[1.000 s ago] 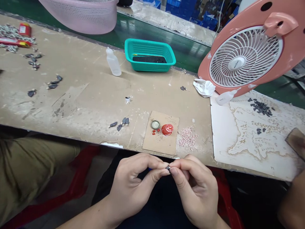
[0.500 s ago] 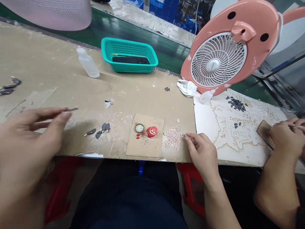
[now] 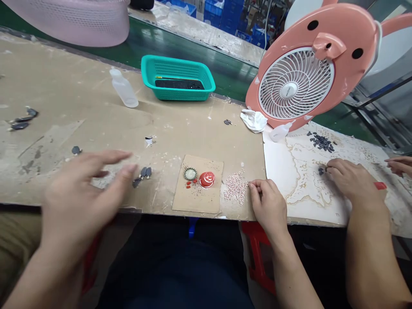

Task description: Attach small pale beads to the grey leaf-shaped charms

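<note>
My left hand (image 3: 85, 195) is above the left part of the table, thumb and forefinger apart, nothing seen between them. Just right of its fingertips lie several small dark grey pieces (image 3: 146, 172) with pale tips. A single dark piece (image 3: 76, 150) rests behind the hand. My right hand (image 3: 269, 205) is at the table's front edge, fingertips pinched beside a spread of tiny pinkish beads (image 3: 235, 186); what they hold is too small to make out. Between the hands, a cardboard piece (image 3: 196, 204) carries a crimped bottle cap (image 3: 190, 174) and a glossy red dish (image 3: 207, 179).
A green basket (image 3: 180, 93) holds a phone. Nearby stand a plastic bottle (image 3: 125, 91), a pink fan (image 3: 315, 68) and a crumpled white cloth (image 3: 253, 120). At right, a co-worker's hand (image 3: 352, 178) is over a stained sheet (image 3: 277, 159) near dark pieces (image 3: 322, 143).
My left hand has moved right and its fingers have parted; the dark piece it pinched is gone from them. A single dark piece now shows behind it. The co-worker's hand reached left.
</note>
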### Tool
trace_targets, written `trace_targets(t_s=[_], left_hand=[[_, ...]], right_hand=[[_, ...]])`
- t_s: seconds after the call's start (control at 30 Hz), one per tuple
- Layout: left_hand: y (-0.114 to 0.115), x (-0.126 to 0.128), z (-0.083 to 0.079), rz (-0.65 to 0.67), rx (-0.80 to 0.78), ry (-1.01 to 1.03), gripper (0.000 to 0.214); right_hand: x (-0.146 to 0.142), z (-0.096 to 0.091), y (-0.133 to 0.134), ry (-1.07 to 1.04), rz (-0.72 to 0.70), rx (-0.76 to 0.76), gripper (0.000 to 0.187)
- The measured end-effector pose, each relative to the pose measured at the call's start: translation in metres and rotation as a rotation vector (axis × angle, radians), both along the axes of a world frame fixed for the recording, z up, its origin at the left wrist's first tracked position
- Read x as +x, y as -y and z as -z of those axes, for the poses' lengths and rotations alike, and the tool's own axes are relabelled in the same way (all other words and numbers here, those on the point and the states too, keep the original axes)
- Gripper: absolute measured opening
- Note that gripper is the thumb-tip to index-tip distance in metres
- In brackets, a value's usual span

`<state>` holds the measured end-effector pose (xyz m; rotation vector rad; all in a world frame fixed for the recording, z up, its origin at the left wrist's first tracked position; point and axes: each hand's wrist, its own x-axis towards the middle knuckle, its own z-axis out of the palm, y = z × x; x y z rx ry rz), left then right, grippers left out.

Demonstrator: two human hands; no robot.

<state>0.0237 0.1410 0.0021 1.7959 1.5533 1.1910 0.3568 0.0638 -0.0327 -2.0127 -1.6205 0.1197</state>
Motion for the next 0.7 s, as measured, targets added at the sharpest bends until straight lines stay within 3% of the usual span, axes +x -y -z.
trace_targets(t_s=[0.03, 0.1, 0.17, 0.27, 0.37, 0.5, 0.63, 0.7], left_hand=[[0.006, 0.013, -0.005, 0.013, 0.028, -0.092, 0.021], [0.020, 0.037, -0.014, 0.234, -0.004, -0.063, 0.009], [0.032, 0.058, -0.021, 0.461, -0.177, 0.089, 0.007], [0.045, 0.081, -0.025, 0.629, -0.539, 0.351, 0.014], [0.049, 0.090, -0.024, 0.655, -0.764, 0.548, 0.020], [0.052, 0.086, -0.020, 0.638, -0.869, 0.620, 0.024], [0.055, 0.080, -0.019, 0.638, -0.879, 0.681, 0.024], [0.054, 0.072, -0.018, 0.625, -0.749, 0.579, 0.023]], right_hand=[[-0.003, -0.004, 0.002, -0.021, -0.013, 0.012, 0.021], [-0.012, -0.016, 0.007, -0.073, -0.051, 0.042, 0.019], [-0.026, -0.030, 0.014, -0.127, -0.109, 0.083, 0.017], [-0.047, -0.047, 0.024, -0.168, -0.265, 0.131, 0.009], [-0.062, -0.053, 0.032, -0.127, -0.433, 0.174, 0.009], [-0.074, -0.050, 0.035, -0.124, -0.503, 0.228, 0.010], [-0.089, -0.049, 0.033, -0.388, -0.419, 0.114, 0.009], [-0.095, -0.050, 0.029, -0.486, -0.385, 0.076, 0.011]])
